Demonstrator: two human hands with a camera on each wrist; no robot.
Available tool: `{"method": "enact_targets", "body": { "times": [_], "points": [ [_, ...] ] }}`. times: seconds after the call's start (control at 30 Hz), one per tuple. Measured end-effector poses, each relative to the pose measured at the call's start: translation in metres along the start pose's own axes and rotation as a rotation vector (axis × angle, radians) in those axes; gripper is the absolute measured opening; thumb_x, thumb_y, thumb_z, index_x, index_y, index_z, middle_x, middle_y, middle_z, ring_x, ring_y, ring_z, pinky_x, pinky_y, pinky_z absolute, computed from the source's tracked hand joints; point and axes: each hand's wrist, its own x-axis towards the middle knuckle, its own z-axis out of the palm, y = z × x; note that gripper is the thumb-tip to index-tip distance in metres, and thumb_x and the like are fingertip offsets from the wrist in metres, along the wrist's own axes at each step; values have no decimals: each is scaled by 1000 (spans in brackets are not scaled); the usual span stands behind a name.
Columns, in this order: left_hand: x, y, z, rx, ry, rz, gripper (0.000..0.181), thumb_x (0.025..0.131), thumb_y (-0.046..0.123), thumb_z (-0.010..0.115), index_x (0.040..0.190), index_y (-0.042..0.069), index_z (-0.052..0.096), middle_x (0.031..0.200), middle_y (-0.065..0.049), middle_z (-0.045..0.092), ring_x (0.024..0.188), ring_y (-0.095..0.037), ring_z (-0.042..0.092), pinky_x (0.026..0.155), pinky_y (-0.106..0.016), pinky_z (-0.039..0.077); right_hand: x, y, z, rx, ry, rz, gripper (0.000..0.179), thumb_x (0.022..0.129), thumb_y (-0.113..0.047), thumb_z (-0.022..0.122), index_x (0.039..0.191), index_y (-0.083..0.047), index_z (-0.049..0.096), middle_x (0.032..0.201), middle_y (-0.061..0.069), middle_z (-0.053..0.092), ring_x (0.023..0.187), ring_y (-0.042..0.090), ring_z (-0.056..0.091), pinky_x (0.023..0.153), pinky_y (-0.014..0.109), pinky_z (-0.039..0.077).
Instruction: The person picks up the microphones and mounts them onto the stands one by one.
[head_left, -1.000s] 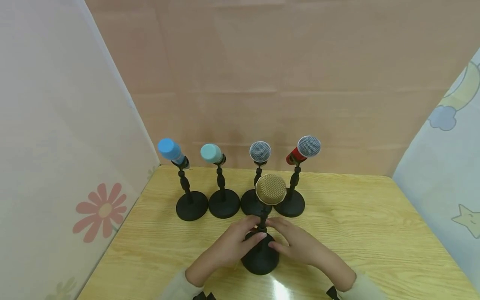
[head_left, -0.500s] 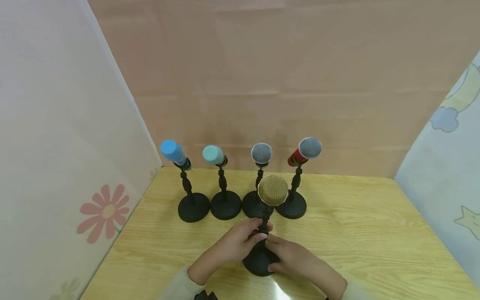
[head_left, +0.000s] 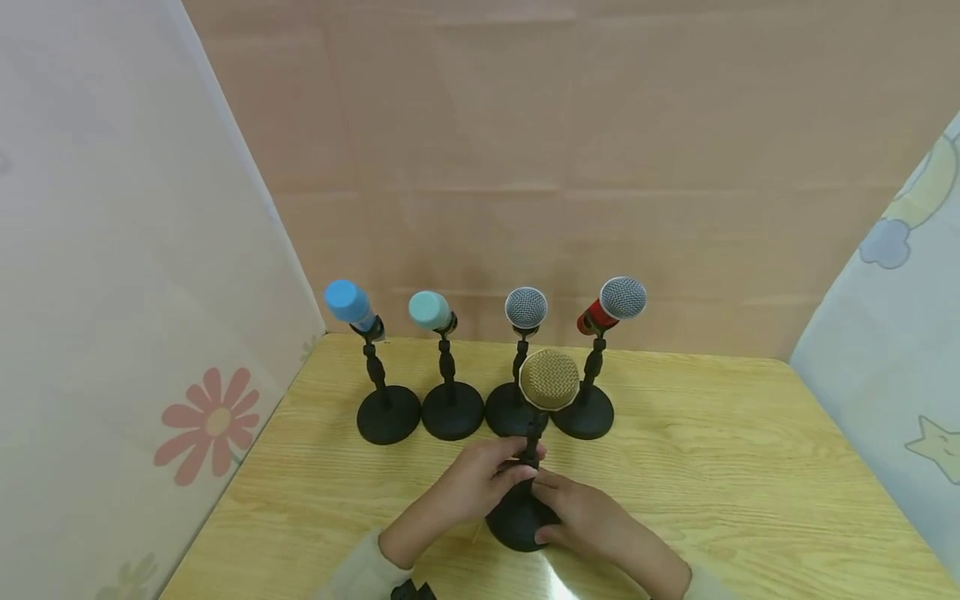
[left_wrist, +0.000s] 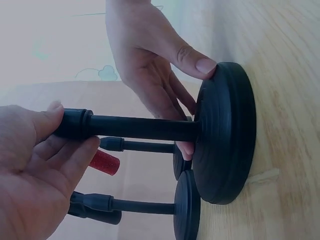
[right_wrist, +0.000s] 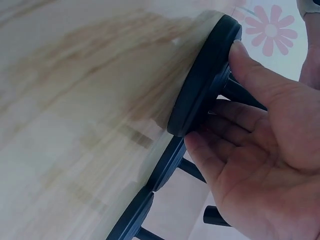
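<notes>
A gold-mesh microphone (head_left: 550, 379) stands upright on a black desk stand (head_left: 516, 523) with a round base, near the front of the table. My left hand (head_left: 474, 487) grips the stand's upper pole; in the left wrist view its thumb and fingers curl round the black collar (left_wrist: 75, 123). My right hand (head_left: 588, 518) holds the round base from the right. In the right wrist view, its thumb lies on the base's rim (right_wrist: 205, 75) and its fingers reach behind the pole. Part of the pole is hidden by my fingers in the head view.
Behind it stands a row of microphones on black stands: a blue-capped one (head_left: 349, 303), a teal-capped one (head_left: 431, 310), a silver-mesh one (head_left: 526, 308) and a red one (head_left: 621, 298) with silver mesh. The wooden table (head_left: 735, 450) meets a tan backdrop and patterned side panels.
My right hand has moved down from beside the pole and taken hold of the base. My left fingers have closed further round the pole. The head view has shifted slightly.
</notes>
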Motion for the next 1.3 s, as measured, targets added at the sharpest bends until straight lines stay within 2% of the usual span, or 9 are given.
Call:
{"method": "enact_targets", "body": {
  "times": [0.2,0.37,0.53,0.77,0.9,1.03,1.2,1.3],
  "points": [
    [-1,2,4,10,125,-48,29,92,30,72,114,12,75,107,3,75,96,-2,69,78,-14,55,-1,-1,0,-6,-17,29,61,86,-34,80,134,-1,63,144,18,56,124,34,61,95,44,55],
    [0,3,5,-10,163,-87,30,88,31,77,109,10,76,103,2,76,91,-1,70,75,-14,55,-1,-1,0,-11,-14,24,56,86,-34,79,130,-3,65,141,15,58,123,32,62,95,43,56],
    [1,4,5,9,199,-65,24,86,31,80,100,12,74,95,3,75,85,-1,69,73,-15,56,-1,-1,-1,-3,-17,25,52,87,-35,79,127,-5,65,138,12,60,121,29,63,93,41,56],
    [3,3,9,21,218,-81,27,82,33,84,91,14,68,88,4,67,81,-2,66,70,-17,56,-1,-1,-1,3,-20,20,47,87,-36,79,123,-9,65,136,8,62,118,25,65,90,38,57],
    [4,3,12,53,238,-70,31,82,36,84,89,16,62,86,6,61,78,-2,62,67,-16,54,-1,0,0,15,-23,23,51,87,-35,79,129,-8,64,136,10,62,119,26,64,90,39,57],
    [5,3,14,65,248,-89,35,81,38,85,88,19,57,86,8,56,76,0,58,66,-16,52,0,1,1,11,-31,26,54,87,-35,78,131,-9,62,137,10,61,118,26,65,90,39,57],
    [5,1,14,49,244,-71,31,84,35,83,89,18,58,86,7,59,78,-2,61,67,-19,55,-1,0,0,12,-39,32,58,88,-35,78,135,-6,62,142,11,58,121,29,63,92,41,56],
    [4,0,12,39,219,-24,23,88,32,80,93,16,63,89,6,65,84,-3,65,73,-21,57,-1,-1,-2,17,-47,42,58,88,-36,78,135,-5,63,144,12,57,123,31,62,95,42,55]
  ]
}}
